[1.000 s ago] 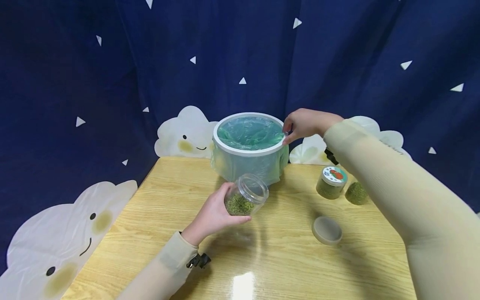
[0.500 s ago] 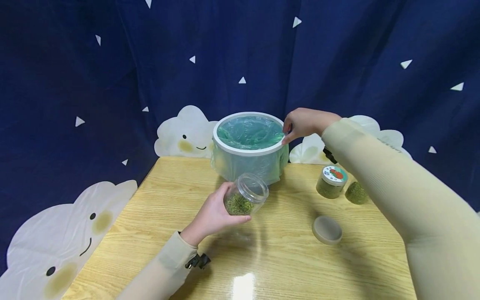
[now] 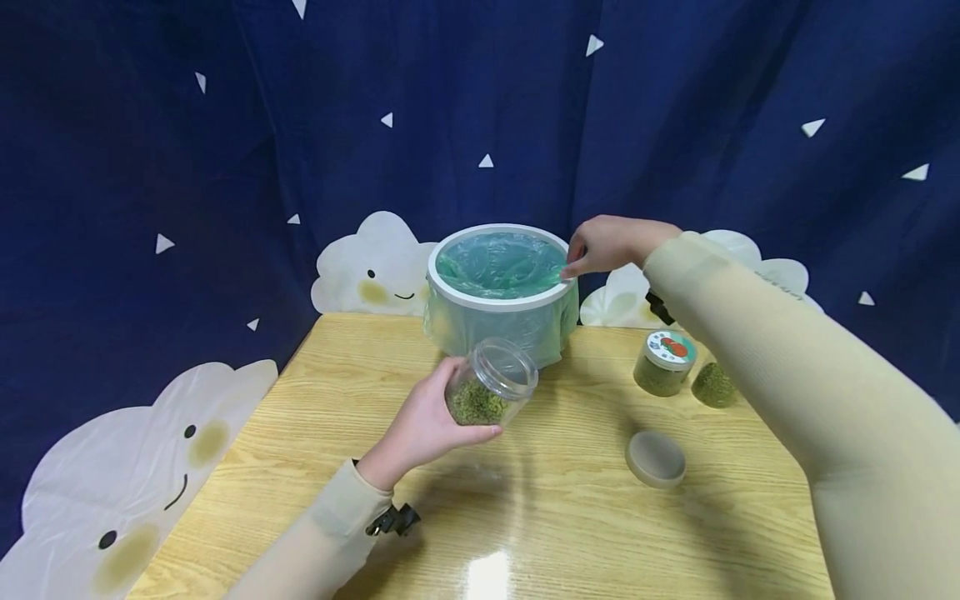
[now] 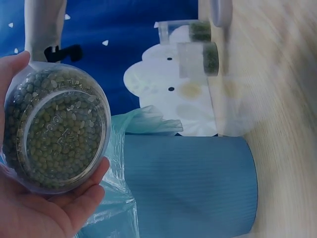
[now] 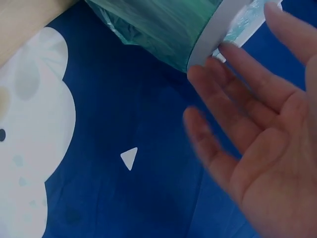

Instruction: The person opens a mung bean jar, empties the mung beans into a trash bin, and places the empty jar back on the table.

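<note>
Above the table (image 3: 360, 367), the right hand (image 3: 613, 242), loose-fingered, apparently adjusts the liner (image 3: 498, 260) of the bin (image 4: 190, 186); the left hand (image 3: 422, 421) before the bin grips a jar (image 3: 487, 392), likely needing steadiness next.

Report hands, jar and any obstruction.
Left fingers round jar, tilted, mouth open, beans inside. Right fingers at bin rim, contact unclear. Lid off to the right, not between jar and bin.

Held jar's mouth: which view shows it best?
Head view: the jar is tilted, its open mouth fully visible. Left wrist view shows mainly the jar's base, not the mouth; right wrist view doesn't show the jar.
</note>
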{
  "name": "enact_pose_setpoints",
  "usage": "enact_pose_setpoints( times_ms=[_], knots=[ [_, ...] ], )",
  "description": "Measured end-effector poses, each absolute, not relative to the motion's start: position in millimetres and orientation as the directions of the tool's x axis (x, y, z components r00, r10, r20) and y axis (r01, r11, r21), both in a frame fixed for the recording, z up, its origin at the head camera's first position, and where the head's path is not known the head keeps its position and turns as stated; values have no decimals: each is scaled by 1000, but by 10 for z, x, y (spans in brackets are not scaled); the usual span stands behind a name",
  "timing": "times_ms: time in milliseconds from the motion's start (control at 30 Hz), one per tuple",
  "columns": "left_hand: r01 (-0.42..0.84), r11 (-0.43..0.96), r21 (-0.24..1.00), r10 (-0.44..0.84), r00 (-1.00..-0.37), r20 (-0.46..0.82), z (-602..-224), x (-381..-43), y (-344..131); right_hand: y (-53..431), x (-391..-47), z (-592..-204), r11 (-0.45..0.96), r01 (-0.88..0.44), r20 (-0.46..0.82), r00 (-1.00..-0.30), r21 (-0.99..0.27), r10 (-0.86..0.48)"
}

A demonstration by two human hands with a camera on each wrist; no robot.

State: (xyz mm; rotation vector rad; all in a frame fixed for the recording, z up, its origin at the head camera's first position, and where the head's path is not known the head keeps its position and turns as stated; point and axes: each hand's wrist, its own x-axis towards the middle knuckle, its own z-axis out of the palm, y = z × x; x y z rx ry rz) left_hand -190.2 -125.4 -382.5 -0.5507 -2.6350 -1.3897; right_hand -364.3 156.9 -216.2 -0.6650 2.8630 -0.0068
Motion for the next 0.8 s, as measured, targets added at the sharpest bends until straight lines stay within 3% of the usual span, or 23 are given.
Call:
enact_pose_setpoints(
  times_ms=[800],
  knots=[
    [357,490,796,270,-930,251,-3850,-1854,-1244,1568,-3656,-2212,912,-410,-229,-885,-37,-407]
  ],
)
